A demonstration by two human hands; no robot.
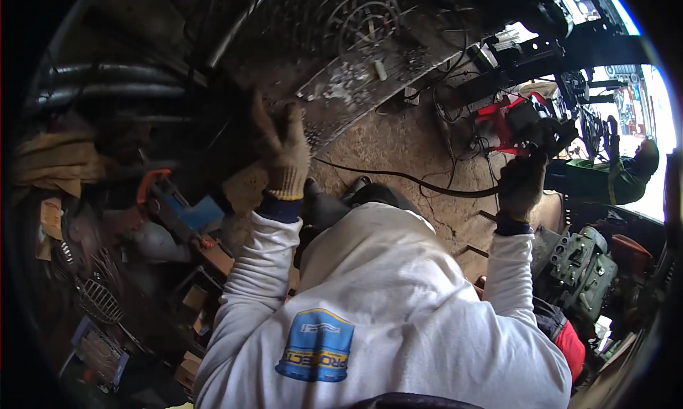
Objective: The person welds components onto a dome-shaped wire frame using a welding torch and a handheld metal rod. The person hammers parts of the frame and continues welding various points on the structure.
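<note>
Well apart, my two gloved hands sit either side of the frame's centre. My left hand point(287, 153), left of centre, has its fingers parted and pointing up, near the edge of a dark metal bench point(348, 114); I can't tell whether they touch it. My right hand point(523, 185), right of centre, is closed round a dark tool point(546, 133), whose far end is hard to make out against the shadow. A black cable point(398, 173) curves across the stained floor point(388, 142) to that hand. Metal rings point(363, 14) lie at the top, a red machine point(501, 124) at upper right, and a co-worker point(629, 171) is at the right edge.
</note>
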